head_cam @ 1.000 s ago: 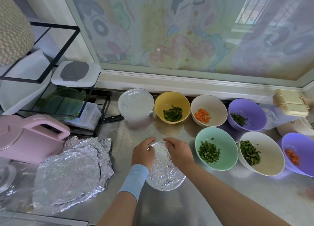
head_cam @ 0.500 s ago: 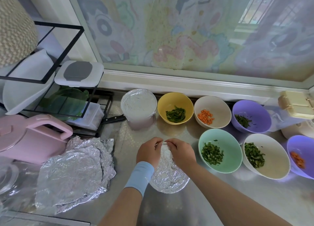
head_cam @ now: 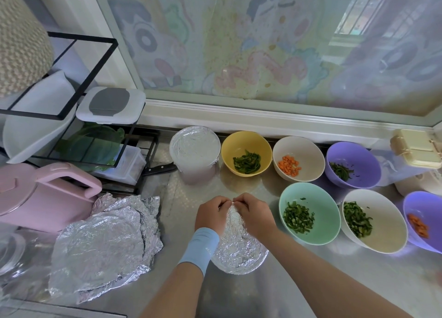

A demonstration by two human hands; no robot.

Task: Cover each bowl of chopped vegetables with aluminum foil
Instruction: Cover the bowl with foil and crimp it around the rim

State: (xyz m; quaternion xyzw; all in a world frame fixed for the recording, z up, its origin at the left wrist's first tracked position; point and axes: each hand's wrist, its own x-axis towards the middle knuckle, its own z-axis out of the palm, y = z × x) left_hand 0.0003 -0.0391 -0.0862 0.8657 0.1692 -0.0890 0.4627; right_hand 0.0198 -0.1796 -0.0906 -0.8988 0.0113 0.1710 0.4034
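Down near the front of the counter (head_cam: pixel 311 281): a round, crinkly foil sheet (head_cam: pixel 239 250). Under it, something hidden. Holding its far edge, the left hand (head_cam: pixel 210 213) and the right hand (head_cam: pixel 253 213), side by side, knuckles up. Fingers curled in tight, pinching the foil between thumb and fingertips, the two pinches almost touching. Around the left wrist, a blue band (head_cam: pixel 199 244).

At the back by the window sill, a covered bowl (head_cam: pixel 195 147) with foil pulled smooth over the top. To its right in the same row: a yellow bowl (head_cam: pixel 229 150) with green strips, a small white bowl (head_cam: pixel 311 155) with orange carrot bits, a purple bowl (head_cam: pixel 363 159) with a few green strips. All three open on top.

In the nearer row, right of the hands: a green bowl (head_cam: pixel 323 205) with chopped green bits, then a big white bowl (head_cam: pixel 387 222) with more green bits, then a second purple bowl (head_cam: pixel 428 207) at the picture's edge with carrot bits. Open on top too.

Left of the hands, well apart: a foil pile (head_cam: pixel 102 246), loose sheets stacked flat, crumpled at the edges. Just behind it, a pink pot (head_cam: pixel 35 198) with a lid and a fat handle. Farther back, the black handle of a knife (head_cam: pixel 159 168), lying flat between a black rack (head_cam: pixel 79 37) and the covered bowl. Far right at the back, a tan box (head_cam: pixel 416 149) with clasps.
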